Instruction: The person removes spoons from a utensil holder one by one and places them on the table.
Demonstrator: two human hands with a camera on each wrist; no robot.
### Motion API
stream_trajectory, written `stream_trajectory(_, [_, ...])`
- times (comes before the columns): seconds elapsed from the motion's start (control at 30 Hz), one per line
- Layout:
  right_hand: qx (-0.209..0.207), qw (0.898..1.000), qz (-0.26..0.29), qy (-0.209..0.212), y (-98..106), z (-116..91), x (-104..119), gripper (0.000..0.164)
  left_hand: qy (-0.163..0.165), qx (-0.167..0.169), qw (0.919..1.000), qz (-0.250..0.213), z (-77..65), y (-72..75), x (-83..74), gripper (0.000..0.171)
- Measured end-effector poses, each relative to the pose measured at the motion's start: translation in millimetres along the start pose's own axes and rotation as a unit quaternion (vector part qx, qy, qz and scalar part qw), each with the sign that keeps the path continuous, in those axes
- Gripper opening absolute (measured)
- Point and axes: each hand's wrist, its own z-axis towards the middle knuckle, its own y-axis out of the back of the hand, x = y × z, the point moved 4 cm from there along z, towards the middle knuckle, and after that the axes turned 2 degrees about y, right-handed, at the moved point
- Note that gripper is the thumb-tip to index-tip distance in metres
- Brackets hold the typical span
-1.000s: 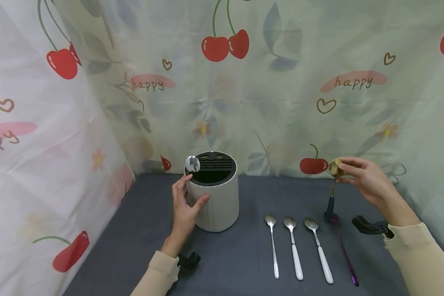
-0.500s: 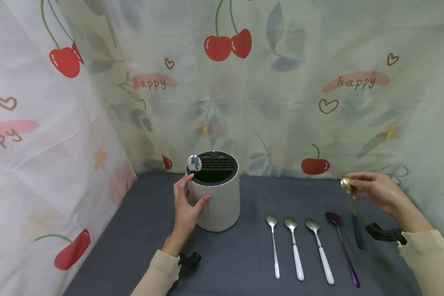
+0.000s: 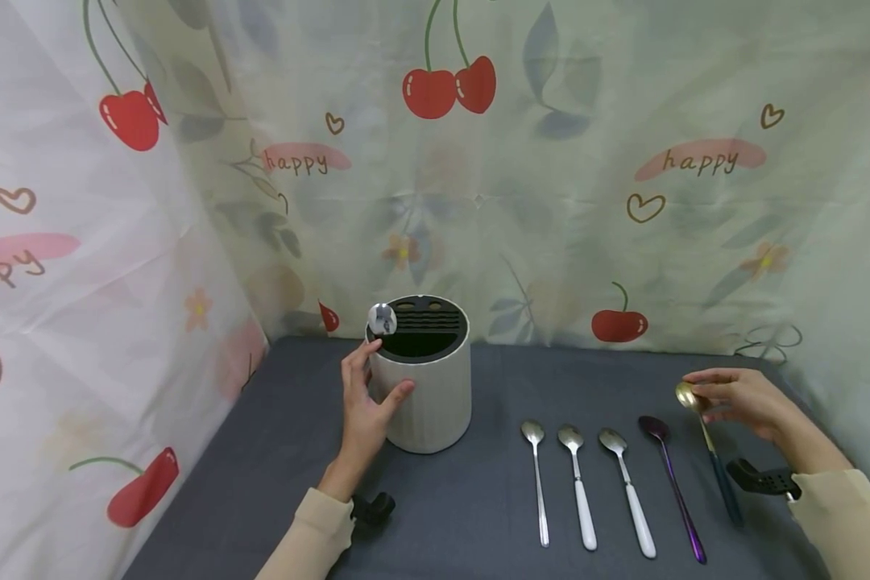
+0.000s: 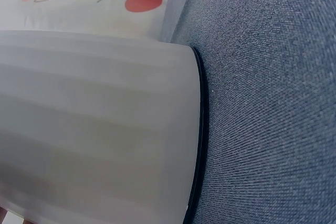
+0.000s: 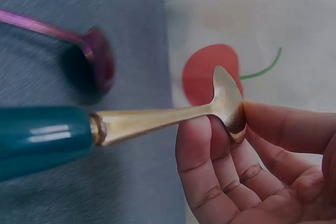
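Observation:
My right hand (image 3: 750,405) pinches a gold spoon with a teal handle (image 3: 726,489) by its bowl, the handle slanting down toward the near right. In the right wrist view thumb and fingers grip the gold bowl (image 5: 227,98), with the handle pointing left. My left hand (image 3: 362,415) holds the side of a whitish cylindrical utensil holder (image 3: 435,407), thumb across its front and a fingertip at the rim. A silver spoon (image 3: 382,319) stands in the holder, only its bowl showing. Ribbed wall (image 4: 105,124) of the holder fills much of the left wrist view.
Left of the held spoon lies a row: a purple spoon (image 3: 673,483), two white-handled spoons (image 3: 583,503) (image 3: 634,507) and a slim silver spoon (image 3: 539,483). The holder has a black slotted lid (image 3: 431,316). Printed cloth (image 3: 471,201) stands behind the dark grey tabletop (image 3: 449,515).
My right hand has moved right and lowered with the gold spoon, from over the purple spoon's bowl to its right side. The left hand stays on the holder.

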Motion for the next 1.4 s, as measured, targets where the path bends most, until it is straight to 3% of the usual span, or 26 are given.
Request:
stream_trajectory(0.27, [0.008, 0.999, -0.029, -0.044, -4.6, -3.7, -23.8, 0.036, -0.014, -0.005, 0.9998, 0.011, 0.8, -0.8, 1.6, 0.078])
stream_trajectory(0.6, [0.000, 0.997, -0.053, -0.061, -6.3, -3.1, -44.5, 0.039, -0.009, -0.008, 0.9999, 0.003, 0.7, -1.2, 2.5, 0.083])
stream_trajectory(1.0, [0.010, 0.996, -0.046, -0.078, -8.3, -4.5, -53.5, 0.036, -0.004, -0.005, 0.9999, 0.013, 0.3, -0.8, 1.9, 0.078])
stream_trajectory(1.4, [-0.001, 0.993, -0.095, -0.071, -14.3, -2.8, -51.1, 0.032, 0.006, -0.007, 0.9999, 0.010, 0.6, -1.5, 0.4, 0.082])
